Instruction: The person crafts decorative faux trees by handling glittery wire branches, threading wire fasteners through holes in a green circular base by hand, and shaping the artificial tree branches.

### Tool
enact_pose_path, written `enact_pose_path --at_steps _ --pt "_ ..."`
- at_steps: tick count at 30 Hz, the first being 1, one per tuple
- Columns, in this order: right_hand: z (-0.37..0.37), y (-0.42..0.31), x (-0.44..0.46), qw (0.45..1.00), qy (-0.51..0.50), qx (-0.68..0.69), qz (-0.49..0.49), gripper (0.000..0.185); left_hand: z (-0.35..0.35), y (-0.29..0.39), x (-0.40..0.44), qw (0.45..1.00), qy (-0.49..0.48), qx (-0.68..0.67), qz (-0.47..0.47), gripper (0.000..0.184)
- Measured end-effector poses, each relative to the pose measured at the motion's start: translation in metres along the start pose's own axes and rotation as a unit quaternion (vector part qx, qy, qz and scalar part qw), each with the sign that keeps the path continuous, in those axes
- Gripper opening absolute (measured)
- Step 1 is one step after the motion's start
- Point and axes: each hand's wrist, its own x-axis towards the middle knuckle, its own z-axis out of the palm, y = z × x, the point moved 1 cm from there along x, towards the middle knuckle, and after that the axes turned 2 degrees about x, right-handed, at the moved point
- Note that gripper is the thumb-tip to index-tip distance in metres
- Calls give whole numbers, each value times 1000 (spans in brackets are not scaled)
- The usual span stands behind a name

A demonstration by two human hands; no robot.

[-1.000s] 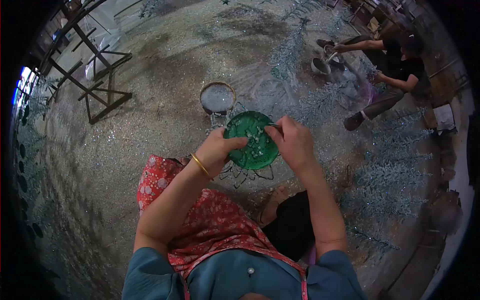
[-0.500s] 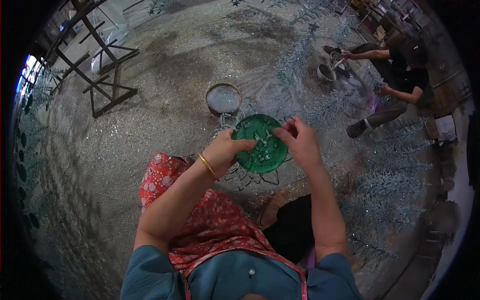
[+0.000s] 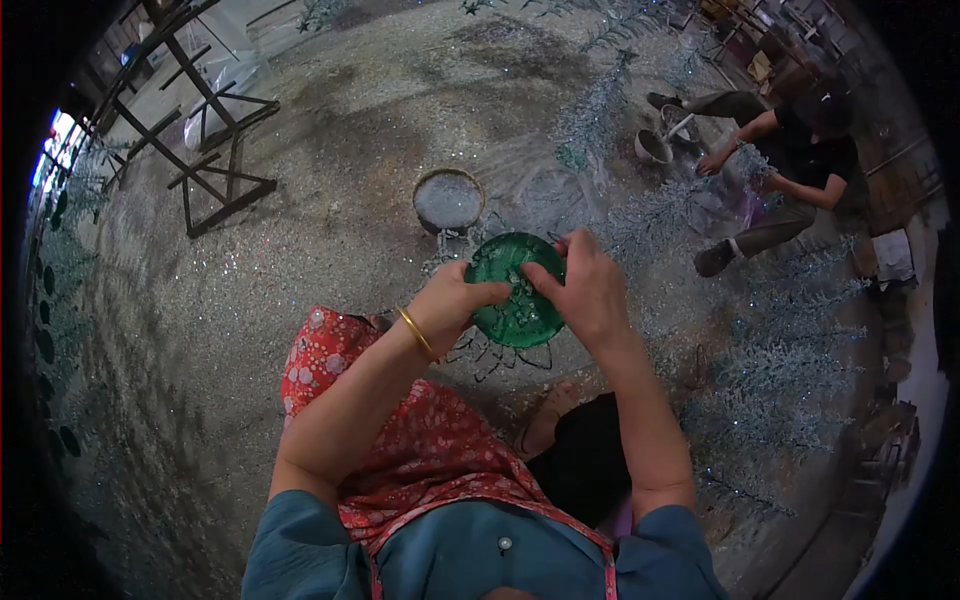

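Observation:
A round, shiny green disc (image 3: 505,326) with small clear or whitish bits on its face is held in front of me at the middle of the view. My left hand (image 3: 447,305) grips its left edge, thumb lying over the face and fingers behind, out of sight. On the right side, my right hand (image 3: 593,300) is closed over the rim with its thumb pressed on the face near the middle. A thin dark piece shows by the right fingertips, too small to name. Dark bent wires (image 3: 497,360) show below and behind the disc.
Beyond the disc stands a round tub (image 3: 448,200) of whitish flakes. Frosted artificial branches (image 3: 780,370) lie along the right. A seated co-worker (image 3: 815,150) handles a branch near a small bowl (image 3: 653,147). A dark metal frame (image 3: 230,205) stands at left on the glitter-strewn floor (image 3: 330,170).
My right hand has moved left, its thumb going from the disc's right edge farther onto the face. My left hand keeps its grip. The co-worker's hand has moved away from the bowls toward the branch.

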Motion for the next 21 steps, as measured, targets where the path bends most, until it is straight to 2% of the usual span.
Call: enact_pose_path --at_steps 3,8,12,14,18,20,21 --pt "3 6 1 1000 1 -7 -2 37 -1 0 1 1000 -3 12 3 22" --pt "-6 10 2 984 12 160 72 25 2 3 0 1000 1 3 -7 23" --pt "-19 19 5 987 35 153 33 20 1 2 1 1000 14 -1 -5 24" --pt "-31 12 3 990 -8 140 -10 15 1 3 1 1000 19 3 -7 25" --pt "-40 2 -8 991 -64 116 -11 15 -1 1 3 1000 3 -14 -17 29" --pt "-40 -5 -10 977 -161 141 -28 11 0 0 3 999 1 -29 -27 33" --pt "-40 -9 -9 977 -160 140 -27 11 4 5 0 998 -10 -50 -29 36"
